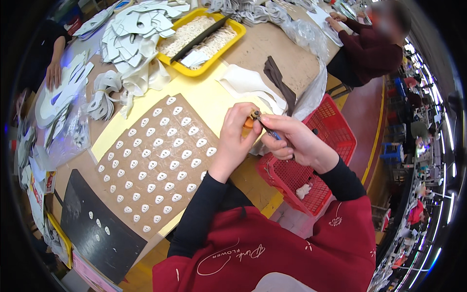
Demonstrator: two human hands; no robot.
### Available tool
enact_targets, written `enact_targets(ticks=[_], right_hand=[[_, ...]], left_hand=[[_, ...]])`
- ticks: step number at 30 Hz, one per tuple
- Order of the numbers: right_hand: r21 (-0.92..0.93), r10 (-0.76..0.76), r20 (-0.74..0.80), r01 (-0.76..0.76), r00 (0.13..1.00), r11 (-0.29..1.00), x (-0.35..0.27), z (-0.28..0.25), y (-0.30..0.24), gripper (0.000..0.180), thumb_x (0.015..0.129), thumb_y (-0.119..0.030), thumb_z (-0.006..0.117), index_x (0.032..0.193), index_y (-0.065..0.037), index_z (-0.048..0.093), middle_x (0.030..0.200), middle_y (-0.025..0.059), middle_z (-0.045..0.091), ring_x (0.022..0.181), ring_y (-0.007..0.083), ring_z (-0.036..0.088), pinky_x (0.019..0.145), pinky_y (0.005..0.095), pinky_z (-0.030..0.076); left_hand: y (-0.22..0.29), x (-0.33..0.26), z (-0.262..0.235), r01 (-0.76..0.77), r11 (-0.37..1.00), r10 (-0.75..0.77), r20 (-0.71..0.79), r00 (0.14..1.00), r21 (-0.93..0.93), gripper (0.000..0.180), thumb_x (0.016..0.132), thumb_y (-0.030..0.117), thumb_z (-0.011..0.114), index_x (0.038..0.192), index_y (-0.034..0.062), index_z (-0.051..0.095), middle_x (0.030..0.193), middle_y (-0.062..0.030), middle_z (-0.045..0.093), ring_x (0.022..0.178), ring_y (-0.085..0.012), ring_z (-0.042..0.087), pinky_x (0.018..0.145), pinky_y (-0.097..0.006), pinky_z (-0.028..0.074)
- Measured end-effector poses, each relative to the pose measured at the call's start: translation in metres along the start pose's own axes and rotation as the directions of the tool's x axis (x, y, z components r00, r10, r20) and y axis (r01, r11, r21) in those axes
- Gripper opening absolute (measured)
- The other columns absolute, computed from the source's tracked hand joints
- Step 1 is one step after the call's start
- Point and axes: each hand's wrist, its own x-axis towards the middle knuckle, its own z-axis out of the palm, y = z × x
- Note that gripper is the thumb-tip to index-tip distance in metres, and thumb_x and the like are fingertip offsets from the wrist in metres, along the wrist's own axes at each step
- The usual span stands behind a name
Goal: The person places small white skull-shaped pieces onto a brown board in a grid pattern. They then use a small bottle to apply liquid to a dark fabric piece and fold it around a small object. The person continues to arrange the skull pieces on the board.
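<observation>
Both hands meet over the right edge of the work table. My left hand (235, 134) is closed on a small orange-and-brass piece (249, 122), its exact kind too small to make out. My right hand (299, 141) grips a slim dark tool with a blue part (275, 135), whose tip touches that piece between the fingertips. Fingers hide most of both objects. To the left of my hands lies a brown board (151, 165) with rows of small white teardrop-shaped pieces (158, 142), each marked with dark spots.
A yellow tray (197, 72) of small pale pieces, split by a dark bar, stands at the back. Beside it are stacked white cut-outs (138, 31). A red basket (311, 177) stands below at right; a black sheet (92, 228) lies front left. Co-workers sit at left and far right.
</observation>
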Motion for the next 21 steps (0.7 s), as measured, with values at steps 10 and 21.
enact_targets(ticks=[10, 21], right_hand=[[0.121, 0.032, 0.093, -0.043, 0.995, 0.992, 0.000, -0.008, 0.002, 0.029, 0.105, -0.032, 0.038, 0.102, -0.008, 0.055, 0.053, -0.0063, 0.034, 0.037, 0.0037, 0.026, 0.035, 0.0207, 0.021], [0.037, 0.121, 0.021, -0.122, 0.992, 0.992, -0.002, -0.001, -0.018, 0.027, 0.104, -0.030, 0.041, 0.092, -0.009, 0.052, 0.051, -0.0062, 0.035, 0.035, 0.0042, 0.025, 0.033, 0.0215, 0.019]], left_hand=[[-0.002, -0.003, 0.003, 0.020, 1.000, -0.021, -0.010, 1.000, -0.008, 0.029, 0.079, 0.005, 0.066, 0.107, 0.0046, 0.057, 0.107, -0.0115, 0.058, 0.100, -0.0325, 0.056, 0.086, -0.038, 0.046], [0.001, 0.000, 0.001, -0.015, 0.999, 0.014, 0.008, 1.000, 0.043, 0.029, 0.079, -0.003, 0.063, 0.106, 0.0034, 0.054, 0.106, -0.0104, 0.056, 0.099, -0.0262, 0.057, 0.088, -0.033, 0.046]])
